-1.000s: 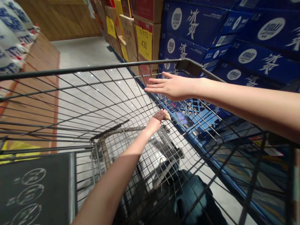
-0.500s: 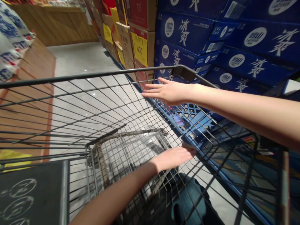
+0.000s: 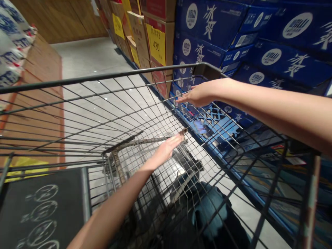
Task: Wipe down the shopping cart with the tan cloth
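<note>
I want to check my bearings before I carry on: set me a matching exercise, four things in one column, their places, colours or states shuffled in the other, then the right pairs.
Things
1. Right hand
2. Large sign
3. Stacked cartons
4. Left hand

Places, colours or states
A. Yellow, reads 430
B. Lower of the two hands in view
C. Fingers extended, near the cart's corner
D. Blue with white markings

Right pairs: 1-C; 2-A; 3-D; 4-B
</note>
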A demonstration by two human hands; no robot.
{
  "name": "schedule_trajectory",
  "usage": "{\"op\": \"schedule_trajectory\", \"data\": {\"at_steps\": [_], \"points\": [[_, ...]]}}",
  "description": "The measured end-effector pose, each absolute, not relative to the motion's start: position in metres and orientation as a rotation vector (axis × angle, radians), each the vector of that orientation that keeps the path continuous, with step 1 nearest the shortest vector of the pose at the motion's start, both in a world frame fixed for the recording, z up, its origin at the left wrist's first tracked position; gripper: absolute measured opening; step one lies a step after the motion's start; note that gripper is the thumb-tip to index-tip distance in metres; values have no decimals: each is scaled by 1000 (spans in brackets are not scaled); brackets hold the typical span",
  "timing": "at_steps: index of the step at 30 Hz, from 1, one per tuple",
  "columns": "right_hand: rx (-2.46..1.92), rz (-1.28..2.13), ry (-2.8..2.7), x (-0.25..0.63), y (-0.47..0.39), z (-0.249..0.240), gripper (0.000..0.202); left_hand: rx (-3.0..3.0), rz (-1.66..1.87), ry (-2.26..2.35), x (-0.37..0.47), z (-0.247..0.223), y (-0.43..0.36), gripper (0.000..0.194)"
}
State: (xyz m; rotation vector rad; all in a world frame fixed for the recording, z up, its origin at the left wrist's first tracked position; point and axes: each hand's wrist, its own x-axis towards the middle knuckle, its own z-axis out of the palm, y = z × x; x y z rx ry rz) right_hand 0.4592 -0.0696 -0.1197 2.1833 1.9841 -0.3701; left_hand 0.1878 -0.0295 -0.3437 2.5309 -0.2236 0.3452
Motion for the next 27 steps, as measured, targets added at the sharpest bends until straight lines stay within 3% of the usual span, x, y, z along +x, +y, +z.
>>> {"op": "schedule_trajectory", "data": {"at_steps": [2, 5, 13, 18, 24, 27], "points": [[2348, -475, 1707, 466, -72, -112, 56, 2484, 306, -437, 171, -343, -56, 72], [2245, -468, 1634, 472, -77, -99, 63, 2491, 264, -581, 164, -341, -58, 58], [2260, -354, 1816, 463, -83, -64, 60, 2575, 332, 40, 162, -348, 47, 61], [2288, -312, 1949, 468, -81, -58, 56, 2453, 201, -132, 129, -345, -33, 61], [2264, -285, 1943, 474, -75, -69, 51, 2259, -82, -631, 95, -292, -121, 66], [2286, -301, 1962, 473, -73, -75, 50, 2395, -136, -461, 79, -275, -126, 63]]}}
